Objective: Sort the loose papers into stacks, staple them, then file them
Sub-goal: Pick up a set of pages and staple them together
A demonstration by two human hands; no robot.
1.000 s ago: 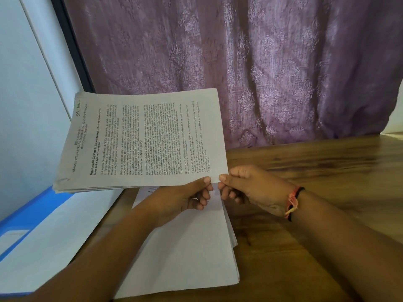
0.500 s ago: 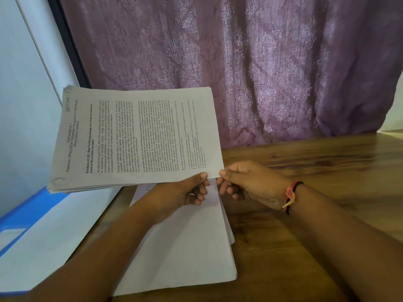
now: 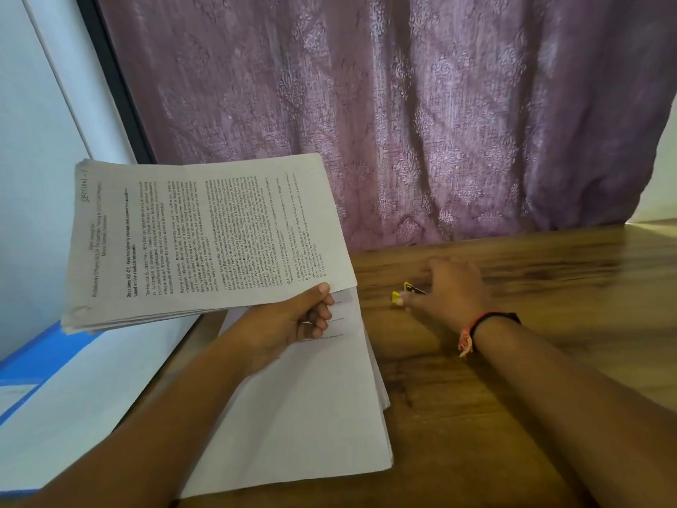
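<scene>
Pinched at 1 corner by left hand (image 3: 289,324), above the surface (image 3: 421,379): printed sheaf (image 3: 205,243), light, floppy, apt to fan; best squeezed there. Right hand (image 3: 447,287) at small yellow item (image 3: 396,298), grip too blurred to tell.

bare counter (image 3: 549,379) open on my right, paper stack (image 3: 311,416) filling my near left, sheaf (image 3: 205,243) raised above it, curtain (image 3: 439,122) walling the back, small yellow object (image 3: 397,298) at my right fingers (image 3: 436,273)

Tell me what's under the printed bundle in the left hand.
A white paper stack on the wooden table, beside a blue folder. The bundle and left hand cover the stack's far end.
</scene>
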